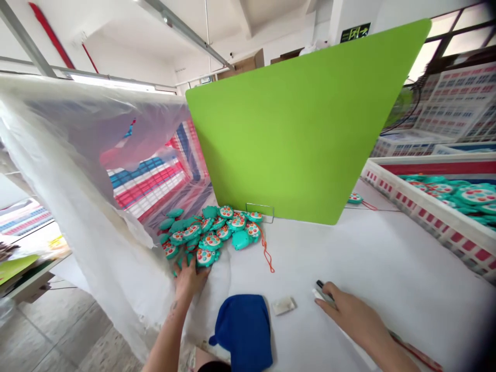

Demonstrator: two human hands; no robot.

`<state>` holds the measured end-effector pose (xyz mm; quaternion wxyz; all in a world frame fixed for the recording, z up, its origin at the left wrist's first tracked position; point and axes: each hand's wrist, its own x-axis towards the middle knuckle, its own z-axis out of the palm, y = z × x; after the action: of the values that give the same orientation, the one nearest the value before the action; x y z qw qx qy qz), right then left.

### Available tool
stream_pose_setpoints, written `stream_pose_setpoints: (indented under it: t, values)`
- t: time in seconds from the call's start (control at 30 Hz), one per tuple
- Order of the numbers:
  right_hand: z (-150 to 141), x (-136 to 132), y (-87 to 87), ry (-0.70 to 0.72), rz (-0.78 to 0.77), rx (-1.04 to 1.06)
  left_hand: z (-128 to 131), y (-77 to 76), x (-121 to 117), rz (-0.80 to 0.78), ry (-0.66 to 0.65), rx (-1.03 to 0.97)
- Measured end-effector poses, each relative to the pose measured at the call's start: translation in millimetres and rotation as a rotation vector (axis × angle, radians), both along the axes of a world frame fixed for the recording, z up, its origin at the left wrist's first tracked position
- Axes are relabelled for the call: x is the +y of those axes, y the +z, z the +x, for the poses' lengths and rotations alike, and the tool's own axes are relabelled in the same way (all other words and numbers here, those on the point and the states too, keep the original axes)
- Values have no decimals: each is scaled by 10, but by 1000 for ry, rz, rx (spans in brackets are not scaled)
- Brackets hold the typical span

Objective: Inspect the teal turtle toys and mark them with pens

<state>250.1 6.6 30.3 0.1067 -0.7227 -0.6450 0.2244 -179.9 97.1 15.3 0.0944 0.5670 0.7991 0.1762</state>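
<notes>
Touching teal plastic animal-shaped toys (212, 241) with multicoloured dots, heaped just beyond: left hand (189, 279), cannot tell if gripping. Right hand (351, 312) gripping slim black-tipped tool (320, 284). Blue fabric piece (246, 330) lying between hands.

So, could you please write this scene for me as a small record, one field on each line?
Left hand: the left hand is at the near edge of a pile of green toys; its grip is unclear
Right hand: the right hand holds a thin thing with a dark end, perhaps a pen
Between the hands: a blue cloth and a small pale block
Behind: an upright green board
Far right: a white basket with more toys
</notes>
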Motion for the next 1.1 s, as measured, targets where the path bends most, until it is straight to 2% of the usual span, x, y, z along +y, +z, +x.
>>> stream_pose_setpoints:
  t: [0.17, 0.27, 0.37, 0.4, 0.47, 0.5, 0.57, 0.73, 0.8, 0.93, 1.1]
  values:
    - [-457, -1, 150, 206, 115, 315, 197, -22, -184, 66, -131, -172]
    - [-728, -12, 152, 280, 121, 577, 396, 36, -350, 97, -190, -353]
    - [-945, 2, 113, 306, 108, 783, 718, 140, -572, 102, -211, -575]
    - [-1006, 11, 103, 304, 109, 838, 843, 182, -650, 94, -215, -691]
    - [-1106, 33, 98, 293, 101, 963, 1085, 264, -793, 66, -197, -1213]
    - [-1144, 42, 104, 289, 83, 1031, 1188, 300, -851, 37, -204, -1381]
    - [-1189, 55, 123, 276, 30, 1141, 1339, 353, -931, -16, -232, -1558]
    - [-1149, 49, 151, 192, 21, 1163, 1446, 394, -969, -128, -330, -1535]
    - [-1118, 34, 151, 150, 6, 1172, 1461, 402, -970, -127, -346, -1526]
    - [-1114, -16, 165, 84, -130, 1292, 1529, 411, -1015, -116, -318, -1584]
    - [-1167, -65, 179, 38, -151, 1362, 1589, 359, -1066, -91, -443, -1604]
